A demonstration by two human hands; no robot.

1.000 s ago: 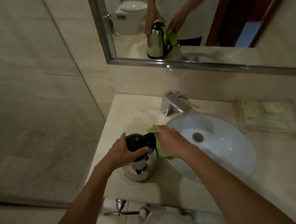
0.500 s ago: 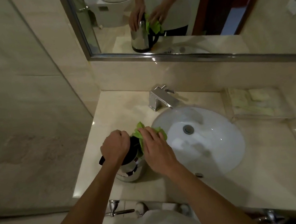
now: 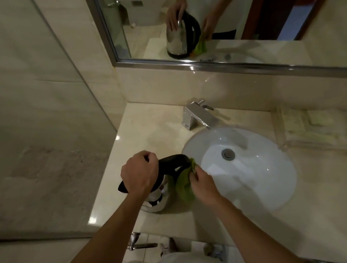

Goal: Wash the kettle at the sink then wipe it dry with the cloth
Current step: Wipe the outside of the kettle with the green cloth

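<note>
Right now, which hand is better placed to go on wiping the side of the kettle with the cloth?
The right hand. It pinches the green cloth, which lies against the kettle on the side facing the sink. The left hand is curled over the kettle's top and seems to steady it.

No writing, brand, number or sign can be read anywhere in this view. The kettle (image 3: 156, 199) shows red and dark marks on its shiny side, but they are too small and blurred to make out as letters.
</note>
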